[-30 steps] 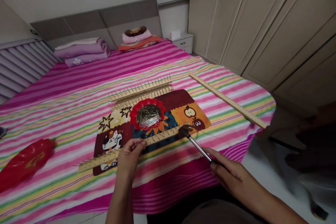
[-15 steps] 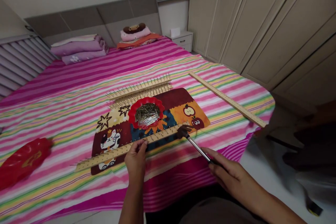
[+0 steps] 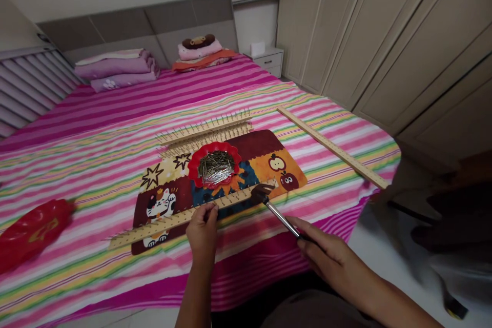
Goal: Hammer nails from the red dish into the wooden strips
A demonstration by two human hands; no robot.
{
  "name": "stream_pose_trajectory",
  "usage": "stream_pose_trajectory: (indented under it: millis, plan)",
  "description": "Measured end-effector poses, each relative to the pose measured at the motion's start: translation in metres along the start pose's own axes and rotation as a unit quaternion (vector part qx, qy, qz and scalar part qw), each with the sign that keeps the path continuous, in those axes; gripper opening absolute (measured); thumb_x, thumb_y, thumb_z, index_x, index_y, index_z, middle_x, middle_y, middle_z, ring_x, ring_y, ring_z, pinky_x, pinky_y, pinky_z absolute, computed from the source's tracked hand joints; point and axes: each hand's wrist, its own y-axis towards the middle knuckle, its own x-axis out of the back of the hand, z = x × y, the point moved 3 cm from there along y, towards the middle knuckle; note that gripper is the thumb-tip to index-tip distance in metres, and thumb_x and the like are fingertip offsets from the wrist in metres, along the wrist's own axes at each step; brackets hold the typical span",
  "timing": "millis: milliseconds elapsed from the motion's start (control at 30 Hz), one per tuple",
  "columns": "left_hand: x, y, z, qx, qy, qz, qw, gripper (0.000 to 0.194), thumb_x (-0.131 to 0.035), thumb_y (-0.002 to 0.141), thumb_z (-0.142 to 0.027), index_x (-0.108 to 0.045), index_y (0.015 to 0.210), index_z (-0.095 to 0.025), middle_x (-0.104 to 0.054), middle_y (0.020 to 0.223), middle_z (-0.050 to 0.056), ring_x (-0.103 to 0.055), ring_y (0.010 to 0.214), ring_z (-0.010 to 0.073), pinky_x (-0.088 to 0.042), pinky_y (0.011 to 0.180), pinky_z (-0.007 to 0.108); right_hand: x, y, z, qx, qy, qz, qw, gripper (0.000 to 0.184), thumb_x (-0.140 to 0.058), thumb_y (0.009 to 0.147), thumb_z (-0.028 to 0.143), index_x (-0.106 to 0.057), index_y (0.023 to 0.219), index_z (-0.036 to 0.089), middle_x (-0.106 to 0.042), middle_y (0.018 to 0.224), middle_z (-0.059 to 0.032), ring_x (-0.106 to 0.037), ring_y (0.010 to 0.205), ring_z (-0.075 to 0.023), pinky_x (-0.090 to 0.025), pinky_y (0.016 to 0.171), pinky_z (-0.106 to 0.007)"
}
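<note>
A pale wooden strip [image 3: 165,224] lies slantwise across the near side of a patterned mat [image 3: 249,144], with nails standing along much of it. My left hand [image 3: 203,225] is at the strip's middle, thumb and fingers pinched together. What is between those fingertips is too small to make out. In my right hand [image 3: 325,248] is a claw hammer [image 3: 280,217], held by its dark grip. The hammer's dark head is over the strip, right of my left hand. Beyond the strip, a red scalloped bowl [image 3: 192,174] holds a heap of loose nails [image 3: 216,166].
Two more nail-studded strips [image 3: 207,130] lie behind the bowl. Another wooden strip [image 3: 332,147] rests at the right near the bed's edge. A red dish [image 3: 36,233] is at the left on the striped bedspread [image 3: 96,174]. Folded bedding [image 3: 119,69] sits by the headboard.
My left hand has shifted right along the strip, its fingers still pinched. The hammer, still in my right hand, has moved a little to the left over the strip.
</note>
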Motion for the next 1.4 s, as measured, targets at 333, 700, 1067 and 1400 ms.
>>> stream_pose_trajectory:
  millis: [333,700,1067,1400]
  plan:
    - [-0.006,-0.006,0.007,-0.130,0.036,-0.016,0.991,0.017,-0.054,0.078,-0.035,-0.065,0.075,-0.022,-0.066,0.077,0.002,-0.061,0.074,0.0162,-0.047,0.070,0.027,-0.033,0.034,0.038,0.119,-0.106,0.084,0.984,0.044,-0.042,0.093,0.016,-0.050,0.135,0.025,-0.070,0.089,-0.0010,-0.064,0.077,-0.0154,-0.051,0.082,-0.029]
    - [-0.008,-0.008,0.005,-0.129,0.052,-0.016,0.990,0.011,-0.053,0.077,-0.026,-0.063,0.074,-0.021,-0.063,0.073,0.001,-0.060,0.072,0.0147,-0.046,0.067,0.025,-0.050,0.042,0.049,0.178,-0.129,0.122,0.968,0.051,-0.041,0.091,0.008,-0.047,0.137,0.028,-0.063,0.128,-0.0042,-0.058,0.117,-0.0200,-0.044,0.102,-0.037]
    - [0.006,-0.007,-0.004,-0.144,0.081,-0.016,0.986,0.021,-0.054,0.078,-0.036,-0.068,0.084,-0.021,-0.069,0.082,0.004,-0.063,0.075,0.0174,-0.048,0.069,0.028,-0.004,0.013,0.020,0.067,-0.077,0.008,0.995,0.045,-0.042,0.093,0.029,-0.051,0.135,0.019,-0.070,0.090,-0.0035,-0.063,0.073,-0.0150,-0.052,0.066,-0.023]
    - [0.009,0.086,-0.069,-0.153,0.413,0.055,0.896,0.031,-0.045,0.082,-0.024,-0.073,0.091,-0.015,-0.068,0.093,0.015,-0.060,0.092,0.0271,-0.044,0.081,0.037,0.016,0.005,-0.012,-0.022,-0.010,-0.063,0.998,0.048,-0.049,0.088,0.037,-0.058,0.131,0.018,-0.045,0.055,0.0045,-0.036,0.046,-0.0112,-0.036,0.041,-0.019]
